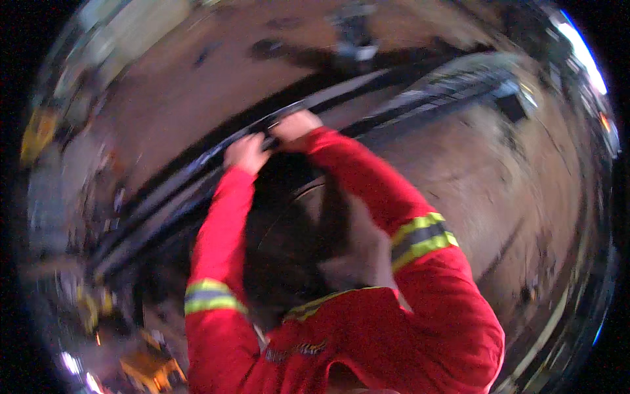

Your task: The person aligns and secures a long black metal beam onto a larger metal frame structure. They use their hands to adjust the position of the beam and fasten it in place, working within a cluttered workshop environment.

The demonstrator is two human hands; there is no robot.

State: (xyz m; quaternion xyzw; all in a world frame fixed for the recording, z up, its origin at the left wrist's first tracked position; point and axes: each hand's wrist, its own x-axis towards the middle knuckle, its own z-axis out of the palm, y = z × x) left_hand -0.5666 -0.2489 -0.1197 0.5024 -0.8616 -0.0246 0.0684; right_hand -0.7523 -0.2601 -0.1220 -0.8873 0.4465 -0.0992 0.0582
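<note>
Head view: left hand (247, 154) and right hand (296, 127) clasped round dark rail (205, 157), black box (510, 106) farther right

Rail (202, 160) before the person (367, 341)

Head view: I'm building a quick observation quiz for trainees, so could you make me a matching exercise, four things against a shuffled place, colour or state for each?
Things
1. left hand
2. rail
3. sleeves
4. bands

Descriptions
A. plain red
B. just left of the right hand
C. yellow with a grey stripe
D. dark, slanting across the view

Right pairs: 1-B, 2-D, 3-A, 4-C
</note>
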